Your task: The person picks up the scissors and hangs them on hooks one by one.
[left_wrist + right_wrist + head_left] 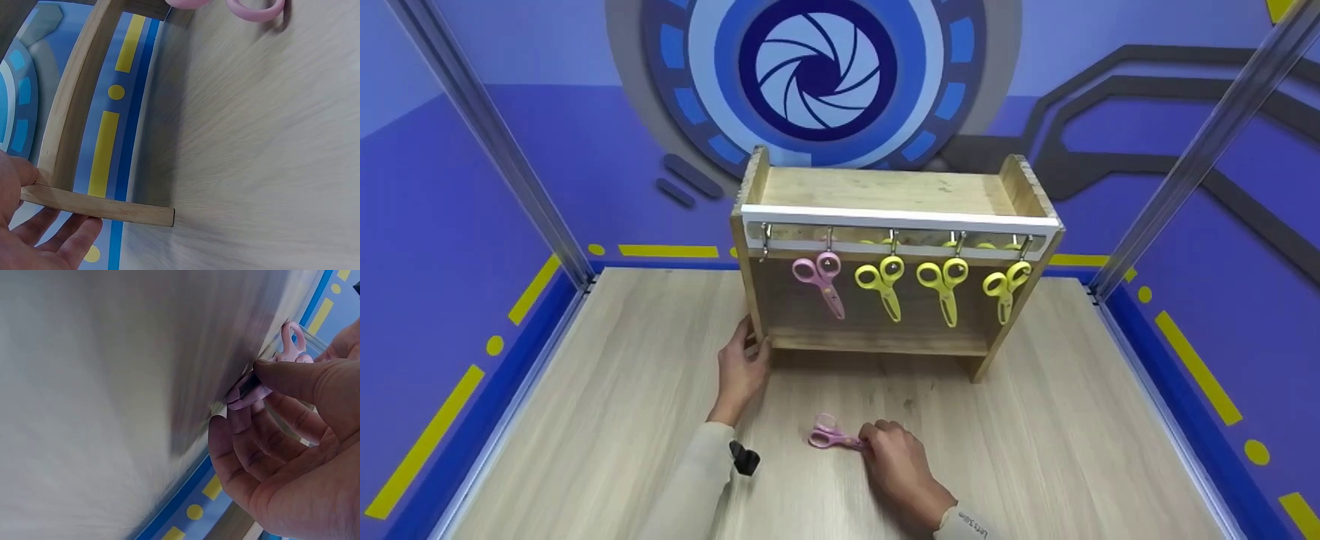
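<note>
A wooden rack [885, 191] stands at the back of the table, and my left hand [742, 371] grips the lower edge of its left side panel. In the left wrist view the thumb lies on one side of that panel [101, 205] and the fingers on the other. Near the front of the table, my right hand [901, 461] pinches a pair of pink scissors [826, 436] by the blade end, handle loops pointing left. The right wrist view shows the thumb over the blades of these scissors [289, 346], low by the tabletop, with fingertips partly hidden behind them.
Along the rack's front runs a white rail [900, 217] with several metal hooks. From it hang another pair of pink scissors [829, 294] and three yellow pairs, the nearest to it being yellow scissors [891, 300]. Blue printed walls and metal posts [1207, 150] enclose the wooden tabletop [1080, 420].
</note>
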### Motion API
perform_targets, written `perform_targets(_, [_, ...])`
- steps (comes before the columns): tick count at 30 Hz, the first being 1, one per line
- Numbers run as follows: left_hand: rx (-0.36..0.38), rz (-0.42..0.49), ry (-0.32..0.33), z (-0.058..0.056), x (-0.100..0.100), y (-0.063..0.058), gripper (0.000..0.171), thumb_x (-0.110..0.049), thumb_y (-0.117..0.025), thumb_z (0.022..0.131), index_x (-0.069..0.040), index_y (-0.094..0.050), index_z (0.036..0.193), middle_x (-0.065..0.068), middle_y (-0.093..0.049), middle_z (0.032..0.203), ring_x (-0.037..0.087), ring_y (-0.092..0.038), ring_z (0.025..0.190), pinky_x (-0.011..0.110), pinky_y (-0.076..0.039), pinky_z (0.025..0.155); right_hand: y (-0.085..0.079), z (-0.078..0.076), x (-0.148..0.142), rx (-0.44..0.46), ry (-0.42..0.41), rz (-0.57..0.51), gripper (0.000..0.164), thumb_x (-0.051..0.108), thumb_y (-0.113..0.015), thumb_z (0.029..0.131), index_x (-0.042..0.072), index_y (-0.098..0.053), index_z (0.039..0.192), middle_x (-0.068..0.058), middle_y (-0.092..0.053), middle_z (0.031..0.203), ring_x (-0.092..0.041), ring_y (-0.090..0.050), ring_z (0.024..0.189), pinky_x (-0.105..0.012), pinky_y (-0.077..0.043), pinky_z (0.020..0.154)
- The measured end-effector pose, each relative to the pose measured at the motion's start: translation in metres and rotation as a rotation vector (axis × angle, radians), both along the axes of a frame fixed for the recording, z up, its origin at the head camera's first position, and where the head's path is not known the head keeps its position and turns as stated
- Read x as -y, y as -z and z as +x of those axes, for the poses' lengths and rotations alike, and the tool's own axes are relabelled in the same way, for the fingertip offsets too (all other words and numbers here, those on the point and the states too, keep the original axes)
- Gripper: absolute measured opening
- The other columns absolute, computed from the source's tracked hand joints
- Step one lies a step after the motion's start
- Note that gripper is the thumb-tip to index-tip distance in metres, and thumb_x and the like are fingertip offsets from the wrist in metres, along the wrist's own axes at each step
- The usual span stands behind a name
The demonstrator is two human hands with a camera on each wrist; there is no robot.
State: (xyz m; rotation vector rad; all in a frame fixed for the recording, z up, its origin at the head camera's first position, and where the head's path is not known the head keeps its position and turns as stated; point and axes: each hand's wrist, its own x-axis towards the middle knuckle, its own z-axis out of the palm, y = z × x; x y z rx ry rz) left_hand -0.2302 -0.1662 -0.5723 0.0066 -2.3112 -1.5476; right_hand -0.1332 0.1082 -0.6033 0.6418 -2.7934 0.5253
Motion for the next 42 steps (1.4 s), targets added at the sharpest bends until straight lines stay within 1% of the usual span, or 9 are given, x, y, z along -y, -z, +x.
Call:
perform_targets(4, [0.001,0.003,-0.003,0.0,0.001,-0.001,0.055,-0.008,-0.064,0.101,-0.004,-0.046,0.152,0.024,-0.058,0.14,0.04,-0.062,0.122,0.047,-0.059,0.094,-0.006,-0.003,-0.002,0.012,-0.048,-0.021,0.013,0.006,-0.083,0.084,0.014,-0.073,0.083,0.004,-0.064,0.076,-0.014,-0.061,0.068,-0.032,-0.053,0.054])
perform_targets(8, [-0.012,-0.007,0.005,-0.001,0.001,0.0,0.056,-0.007,-0.065,0.1,-0.003,-0.045,0.152,0.025,-0.057,0.141,0.042,-0.062,0.122,0.049,-0.059,0.095,-0.02,-0.008,-0.004,-0.011,-0.074,-0.017,0.013,0.004,-0.083,0.083,0.013,-0.074,0.083,0.004,-0.063,0.075,-0.012,-0.061,0.066,-0.03,-0.052,0.052])
perform_targets(14, [-0.033,-0.003,0.016,-0.002,0.002,0.001,0.056,-0.007,-0.065,0.1,-0.002,-0.046,0.152,0.025,-0.058,0.14,0.042,-0.063,0.12,0.05,-0.059,0.094,-0.053,-0.021,-0.004,-0.1,-0.103,-0.031,0.013,0.003,-0.082,0.083,0.012,-0.073,0.082,0.004,-0.062,0.074,-0.012,-0.059,0.061,-0.029,-0.049,0.047])
perform_targets(19, [-0.024,-0.014,0.002,-0.002,0.002,0.001,0.055,-0.007,-0.065,0.1,-0.002,-0.046,0.152,0.025,-0.058,0.14,0.041,-0.063,0.12,0.048,-0.059,0.095,-0.083,-0.033,-0.002,-0.229,-0.134,-0.014,0.01,0.009,-0.083,0.085,0.013,-0.073,0.084,0.002,-0.064,0.075,-0.018,-0.063,0.067,-0.035,-0.054,0.052])
perform_targets(22, [-0.026,-0.03,-0.004,-0.003,0.002,0.001,0.055,-0.006,-0.064,0.1,0.0,-0.046,0.151,0.026,-0.059,0.139,0.042,-0.064,0.12,0.049,-0.059,0.095,-0.104,-0.037,0.001,-0.26,-0.147,-0.021,0.01,0.011,-0.083,0.086,0.014,-0.074,0.086,0.003,-0.065,0.077,-0.017,-0.063,0.069,-0.035,-0.056,0.055])
perform_targets(26, [-0.035,-0.037,-0.004,-0.004,0.002,0.001,0.054,-0.004,-0.064,0.099,0.002,-0.047,0.149,0.026,-0.059,0.138,0.042,-0.064,0.119,0.05,-0.058,0.096,-0.129,-0.042,0.01,-0.276,-0.18,-0.081,0.009,0.01,-0.083,0.087,0.013,-0.075,0.089,0.003,-0.066,0.08,-0.015,-0.063,0.072,-0.035,-0.057,0.059])
perform_targets(30, [-0.012,-0.03,-0.01,-0.004,0.001,0.001,0.054,-0.007,-0.066,0.099,-0.001,-0.048,0.15,0.024,-0.059,0.14,0.04,-0.064,0.119,0.048,-0.058,0.097,-0.149,-0.045,0.021,-0.29,-0.212,-0.146,0.008,0.011,-0.082,0.088,0.012,-0.075,0.091,0.003,-0.066,0.081,-0.013,-0.06,0.073,-0.032,-0.056,0.059])
perform_targets(37, [-0.006,-0.02,-0.022,-0.004,0.0,0.001,0.055,-0.009,-0.067,0.098,-0.001,-0.048,0.149,0.025,-0.059,0.141,0.04,-0.064,0.12,0.048,-0.058,0.097,-0.172,-0.05,0.044,-0.312,-0.247,-0.298,0.011,0.009,-0.083,0.087,0.012,-0.075,0.094,0.002,-0.067,0.083,-0.011,-0.06,0.074,-0.028,-0.056,0.063])
perform_targets(42, [0.026,-0.003,-0.011,-0.002,-0.001,-0.001,0.057,-0.01,-0.065,0.1,-0.007,-0.046,0.153,0.021,-0.056,0.145,0.038,-0.062,0.124,0.047,-0.057,0.099,-0.185,-0.053,0.059,-0.297,-0.249,-0.376,0.01,0.008,-0.082,0.088,0.009,-0.075,0.095,0.0,-0.068,0.085,-0.01,-0.063,0.075,-0.026,-0.057,0.065])
